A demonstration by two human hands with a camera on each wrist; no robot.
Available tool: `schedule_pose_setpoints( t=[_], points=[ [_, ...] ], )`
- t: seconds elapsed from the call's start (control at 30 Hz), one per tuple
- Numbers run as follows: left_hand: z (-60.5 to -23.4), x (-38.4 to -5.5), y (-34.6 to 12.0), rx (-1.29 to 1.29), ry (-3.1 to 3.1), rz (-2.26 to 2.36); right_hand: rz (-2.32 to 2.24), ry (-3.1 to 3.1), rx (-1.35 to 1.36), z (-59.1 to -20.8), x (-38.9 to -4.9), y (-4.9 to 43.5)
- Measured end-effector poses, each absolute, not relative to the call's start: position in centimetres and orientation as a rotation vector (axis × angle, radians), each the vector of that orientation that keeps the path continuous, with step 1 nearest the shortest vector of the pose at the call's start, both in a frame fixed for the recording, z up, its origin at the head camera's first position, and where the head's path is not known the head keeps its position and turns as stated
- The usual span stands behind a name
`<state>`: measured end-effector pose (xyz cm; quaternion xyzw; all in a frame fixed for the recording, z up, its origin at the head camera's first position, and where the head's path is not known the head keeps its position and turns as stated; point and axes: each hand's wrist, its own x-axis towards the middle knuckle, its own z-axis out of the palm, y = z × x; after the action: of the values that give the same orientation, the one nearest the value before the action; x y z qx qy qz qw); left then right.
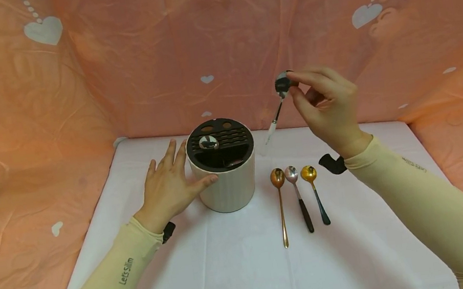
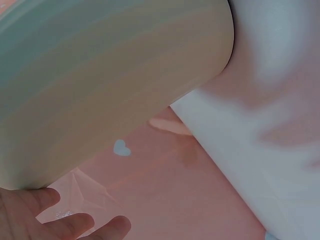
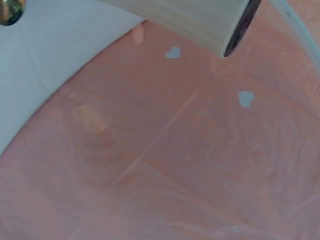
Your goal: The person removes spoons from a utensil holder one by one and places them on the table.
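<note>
In the head view my left hand (image 1: 168, 185) rests its spread, fairly straight fingers against the left side of a pale ribbed utensil holder (image 1: 228, 192). The holder has a black slotted lid (image 1: 239, 152), and a silver spoon's bowl (image 1: 209, 142) sticks up from it. My right hand (image 1: 328, 106) pinches another silver spoon (image 1: 282, 84) by its bowl, raised to the right of the holder, its whitish handle slanting down and left. In the left wrist view, fingertips (image 2: 70, 222) show beside the holder's wall (image 2: 120, 75). The right wrist view shows a pale handle (image 3: 298, 36) but no fingers.
Right of the holder, three spoons lie side by side on the white cloth: a copper-coloured one (image 1: 278, 178), one with a black handle (image 1: 305, 213), and a gold-bowled one (image 1: 308, 173) with a dark handle. Pink sheeting (image 1: 234, 40) with hearts surrounds the table.
</note>
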<state>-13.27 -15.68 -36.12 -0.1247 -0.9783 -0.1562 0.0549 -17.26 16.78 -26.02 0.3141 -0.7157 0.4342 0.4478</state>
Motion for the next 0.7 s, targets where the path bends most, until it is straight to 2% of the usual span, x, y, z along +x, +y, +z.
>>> schedule_pose_setpoints(
  t=[0.33, 0.7],
  points=[
    [-36.3, -13.4, -15.7, -0.383, -2.968, -0.485, 0.973, -2.005, 0.727, -27.5, -15.4, 20.0],
    [-36.2, -13.4, -15.7, -0.392, -2.968, -0.476, 0.886, -2.339, 0.624, -32.6, -15.4, 25.8]
  ],
)
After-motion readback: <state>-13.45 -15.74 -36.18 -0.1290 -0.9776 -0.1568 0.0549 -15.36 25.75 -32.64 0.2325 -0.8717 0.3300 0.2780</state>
